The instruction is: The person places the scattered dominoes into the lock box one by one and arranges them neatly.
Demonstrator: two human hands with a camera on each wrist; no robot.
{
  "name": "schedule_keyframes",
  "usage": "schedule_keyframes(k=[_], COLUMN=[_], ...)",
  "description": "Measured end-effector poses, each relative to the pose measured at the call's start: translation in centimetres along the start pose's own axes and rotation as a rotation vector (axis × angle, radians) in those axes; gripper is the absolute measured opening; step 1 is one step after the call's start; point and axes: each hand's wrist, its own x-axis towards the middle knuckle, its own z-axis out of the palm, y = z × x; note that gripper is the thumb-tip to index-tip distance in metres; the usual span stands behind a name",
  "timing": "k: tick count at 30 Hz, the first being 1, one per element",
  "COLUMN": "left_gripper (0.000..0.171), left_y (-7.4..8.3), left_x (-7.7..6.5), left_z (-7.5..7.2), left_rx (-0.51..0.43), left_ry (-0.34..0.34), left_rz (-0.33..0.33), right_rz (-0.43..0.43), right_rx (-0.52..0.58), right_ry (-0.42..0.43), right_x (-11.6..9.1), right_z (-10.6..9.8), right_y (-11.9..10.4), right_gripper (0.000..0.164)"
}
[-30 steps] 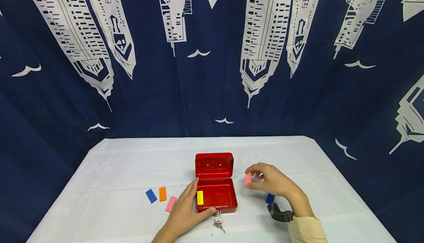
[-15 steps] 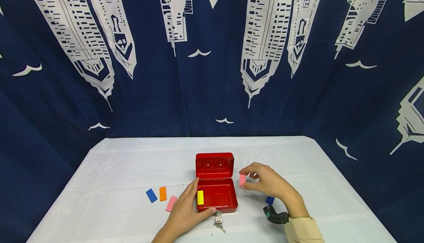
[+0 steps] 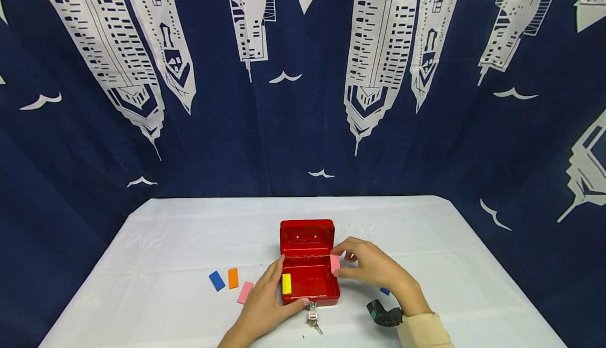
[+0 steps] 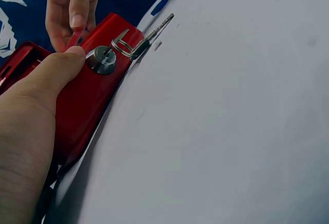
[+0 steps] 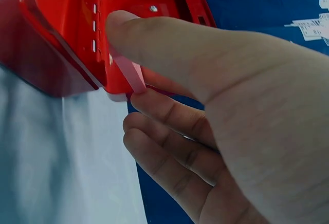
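A red metal cash box (image 3: 312, 282) stands with its lid raised, a yellow block (image 3: 286, 284) inside along the left wall. My left hand (image 3: 265, 298) holds the box, fingers along its left side and thumb on the front rim. Between thumb and fingertips my right hand (image 3: 374, 266) pinches a flat pink block (image 3: 335, 264), which overlaps the box's right rim near the hinge. The right wrist view shows this pink block (image 5: 128, 72) held by its ends. From the front lock (image 4: 103, 62), seen in the left wrist view, hangs a ring with a key (image 4: 160, 29).
Left of the box lie a blue block (image 3: 216, 280), an orange block (image 3: 233, 278) and another pink block (image 3: 244, 292) beside my left hand. A dark blue block (image 3: 385, 290) peeks out under my right forearm, behind a black wrist strap (image 3: 384, 314). A patterned navy cloth (image 3: 303, 127) hangs behind the table.
My right hand has carried the pink block leftward, from the bare table right of the box to its right rim. The left hand and the box have stayed put.
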Motion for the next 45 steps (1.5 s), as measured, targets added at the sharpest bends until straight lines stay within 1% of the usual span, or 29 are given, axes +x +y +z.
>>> schedule_keyframes(k=[5,13,20,27,32,40,45], left_gripper=[0.116,0.116,0.114,0.113,0.113,0.113,0.113], left_y=[0.0,-0.1,-0.2,-0.3,-0.2,-0.3,-0.2], left_x=[0.0,0.0,0.0,0.1,0.0,0.0,0.1], left_z=[0.0,0.0,0.1,0.1,0.0,0.0,0.0], left_rx=[0.003,-0.004,-0.006,-0.008,-0.004,-0.004,0.002], left_ry=[-0.003,-0.007,-0.009,-0.005,-0.002,0.001,-0.004], left_rz=[0.004,-0.003,-0.001,0.013,0.011,0.019,0.012], right_rz=[-0.002,-0.040,-0.060,-0.046,-0.062,-0.085,-0.091], right_rx=[-0.006,-0.012,-0.015,-0.021,-0.042,-0.058,-0.045], right_ry=[-0.009,-0.004,0.030,0.038,0.037,0.070,0.064], right_x=[0.2,0.5,0.7,1.1,1.4,1.9,2.1], right_z=[0.5,1.3,2.2,3.1,3.7,5.1,6.0], right_y=[-0.6,-1.2,-1.8,-2.3,-2.6,-2.9,-3.0], right_gripper=[0.042,0.040,0.039,0.040,0.041,0.041,0.041])
